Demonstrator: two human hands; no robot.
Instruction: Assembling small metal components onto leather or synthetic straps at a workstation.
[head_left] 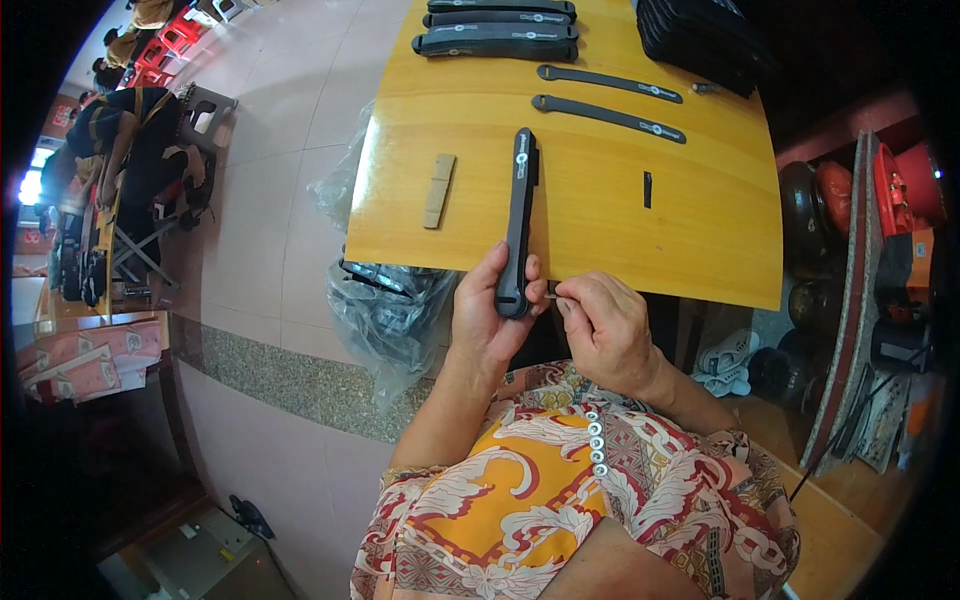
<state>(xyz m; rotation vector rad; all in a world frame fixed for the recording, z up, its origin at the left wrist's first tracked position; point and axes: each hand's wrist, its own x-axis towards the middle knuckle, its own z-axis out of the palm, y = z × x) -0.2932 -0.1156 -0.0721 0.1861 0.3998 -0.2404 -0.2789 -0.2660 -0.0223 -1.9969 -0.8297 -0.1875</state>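
A bundle of black straps (517, 220) with a slotted rounded end stands out over the table's near edge, and my left hand (487, 310) is closed around its lower part. Close beside it, my right hand (608, 325) pinches with thumb and forefinger. Something small and thin shows at those fingertips, too small to name. Two single black straps (610, 118) lie farther back on the yellow table (590, 240). A tan cardboard strip (438, 190) rests left of the bundle, and a short black strip (648, 190) to its right.
Stacked black straps (495, 40) and a dark pile (700, 40) occupy the table's far side. A clear plastic bag (385, 315) hangs or lies by the near left corner. Shelving with a red basin (910, 185) is at right. Another person (120, 140) bends over a table at far left.
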